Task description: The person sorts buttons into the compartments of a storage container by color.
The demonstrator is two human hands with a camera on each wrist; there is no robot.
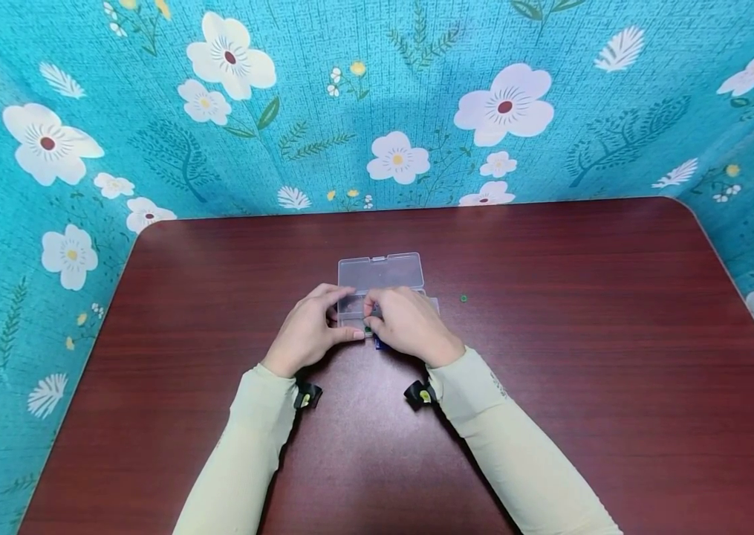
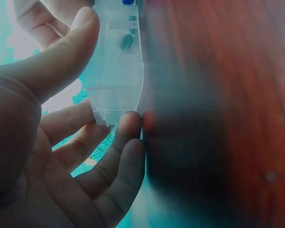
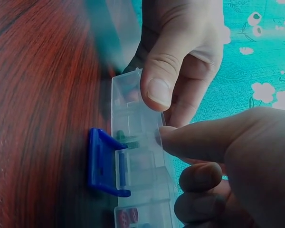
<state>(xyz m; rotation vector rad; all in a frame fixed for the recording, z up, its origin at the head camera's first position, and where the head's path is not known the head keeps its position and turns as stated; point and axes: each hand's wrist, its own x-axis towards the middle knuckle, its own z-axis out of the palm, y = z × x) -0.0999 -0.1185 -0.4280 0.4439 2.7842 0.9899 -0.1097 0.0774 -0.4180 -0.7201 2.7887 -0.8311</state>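
Note:
A clear plastic compartment box [image 1: 352, 322] stands on the table with its hinged lid [image 1: 379, 272] raised at the back. My left hand [image 1: 310, 327] grips the box's left end, thumb along the front rim and fingers behind. My right hand [image 1: 410, 319] is over the middle compartments with curled fingers; its thumb tip is at the front rim in the right wrist view. Whether its fingertips pinch anything is hidden. Small green pieces [image 3: 128, 138] sit in a compartment near them. Red pieces [image 3: 127, 217] lie in another compartment.
A blue plastic U-shaped part [image 3: 100, 161] is against the box's front wall. One small green ring [image 1: 463, 298] lies on the dark red wooden table [image 1: 550, 297], right of the box. Flowered turquoise cloth [image 1: 350, 96] hangs behind the table and along its sides.

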